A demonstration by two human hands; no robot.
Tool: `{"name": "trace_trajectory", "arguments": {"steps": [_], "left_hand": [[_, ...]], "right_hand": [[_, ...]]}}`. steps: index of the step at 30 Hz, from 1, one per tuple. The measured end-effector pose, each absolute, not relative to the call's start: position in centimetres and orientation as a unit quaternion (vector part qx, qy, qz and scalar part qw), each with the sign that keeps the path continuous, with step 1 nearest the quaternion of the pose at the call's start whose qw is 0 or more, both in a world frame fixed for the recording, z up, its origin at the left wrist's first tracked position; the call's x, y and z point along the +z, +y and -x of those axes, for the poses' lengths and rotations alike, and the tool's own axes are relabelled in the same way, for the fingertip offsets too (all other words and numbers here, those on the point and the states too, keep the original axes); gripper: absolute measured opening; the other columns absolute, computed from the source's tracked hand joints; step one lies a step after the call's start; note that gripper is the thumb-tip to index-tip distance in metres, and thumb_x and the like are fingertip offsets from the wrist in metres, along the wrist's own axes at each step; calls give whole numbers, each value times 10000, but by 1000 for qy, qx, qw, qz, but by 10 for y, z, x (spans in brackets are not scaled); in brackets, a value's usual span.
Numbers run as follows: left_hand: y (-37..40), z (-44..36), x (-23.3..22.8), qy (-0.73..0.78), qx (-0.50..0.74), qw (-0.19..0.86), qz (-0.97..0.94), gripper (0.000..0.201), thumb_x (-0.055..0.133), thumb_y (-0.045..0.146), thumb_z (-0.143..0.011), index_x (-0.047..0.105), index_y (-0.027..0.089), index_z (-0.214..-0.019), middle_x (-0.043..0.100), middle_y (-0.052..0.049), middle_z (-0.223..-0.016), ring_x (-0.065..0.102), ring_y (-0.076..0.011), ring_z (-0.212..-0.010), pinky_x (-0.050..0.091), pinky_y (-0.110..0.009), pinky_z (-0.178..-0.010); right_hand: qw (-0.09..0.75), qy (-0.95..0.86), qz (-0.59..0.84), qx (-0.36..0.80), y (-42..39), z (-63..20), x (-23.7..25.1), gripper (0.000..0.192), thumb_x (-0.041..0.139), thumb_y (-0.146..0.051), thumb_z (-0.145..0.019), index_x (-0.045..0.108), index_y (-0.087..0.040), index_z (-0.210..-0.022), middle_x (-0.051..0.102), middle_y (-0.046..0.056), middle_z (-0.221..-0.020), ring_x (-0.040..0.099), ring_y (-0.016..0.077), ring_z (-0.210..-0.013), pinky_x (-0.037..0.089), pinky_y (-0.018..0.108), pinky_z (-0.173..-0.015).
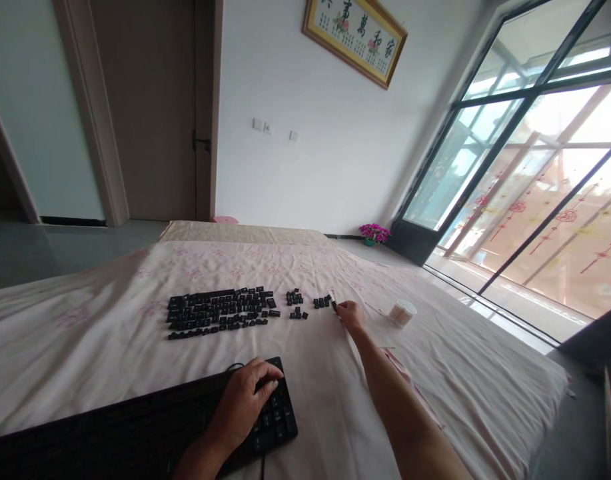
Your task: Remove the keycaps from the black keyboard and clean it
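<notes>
My left hand (245,400) rests palm down on the right end of a black keyboard (135,427) at the near edge of the bed, fingers curled over its keys. My right hand (350,315) is stretched far forward, its fingertips pinching a black keycap (334,305) at the end of a short row of loose keycaps (322,302). Many more black keycaps (218,311) are laid out in rows on the sheet to the left, with a small cluster (296,303) between them and my right hand.
A pink flowered sheet (135,280) covers the bed. A round container of cotton swabs (402,312) stands right of my right hand. Beyond are a wooden door (150,113), a white wall with a framed picture (355,37), a small flower pot (374,233) and tall windows (535,173).
</notes>
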State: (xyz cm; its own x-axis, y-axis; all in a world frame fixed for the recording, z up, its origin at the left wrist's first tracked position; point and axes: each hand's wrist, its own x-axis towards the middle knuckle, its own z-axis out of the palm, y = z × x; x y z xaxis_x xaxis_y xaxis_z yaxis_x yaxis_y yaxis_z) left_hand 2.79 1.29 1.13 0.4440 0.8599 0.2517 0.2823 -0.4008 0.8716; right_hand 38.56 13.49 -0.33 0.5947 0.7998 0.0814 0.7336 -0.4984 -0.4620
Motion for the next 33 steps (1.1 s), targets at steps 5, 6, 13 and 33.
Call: {"name": "trace_trajectory", "arguments": {"steps": [5,6,13,33], "left_hand": [[13,-28,11,381,366,394,-752,174,533,173,-816,690,234,-860,676,-23,-879,632,-194,-871,459,-285,-820],[13,-28,11,381,365,393,-753,172,536,174,-815,690,234,-862,676,-23,-882,631,-194,-872,458,-285,-821],[14,-29,11,381,362,390,-756,173,528,179,-827,689,230,-865,676,-24,-889,630,-190,-879,454,-283,-826],[12,-27,13,373,365,388,-759,184,520,180,-819,693,222,-865,677,-36,-889,633,-197,-871,460,-297,-822]], "right_hand": [[212,-437,872,53,144,-386,-4,266,583,-326,-779,753,-182,-925,738,103,-860,676,216,-851,428,224,-642],[209,-436,874,50,145,-386,-4,268,585,-331,-780,751,-186,-932,735,111,-898,672,227,-885,431,232,-655],[196,-434,878,46,150,-389,-9,272,584,-346,-789,743,-192,-947,726,118,-959,661,241,-936,430,246,-676],[181,-453,873,32,137,-392,-2,328,572,-383,-803,716,-192,-1027,711,115,-1007,645,236,-968,428,249,-718]]}}
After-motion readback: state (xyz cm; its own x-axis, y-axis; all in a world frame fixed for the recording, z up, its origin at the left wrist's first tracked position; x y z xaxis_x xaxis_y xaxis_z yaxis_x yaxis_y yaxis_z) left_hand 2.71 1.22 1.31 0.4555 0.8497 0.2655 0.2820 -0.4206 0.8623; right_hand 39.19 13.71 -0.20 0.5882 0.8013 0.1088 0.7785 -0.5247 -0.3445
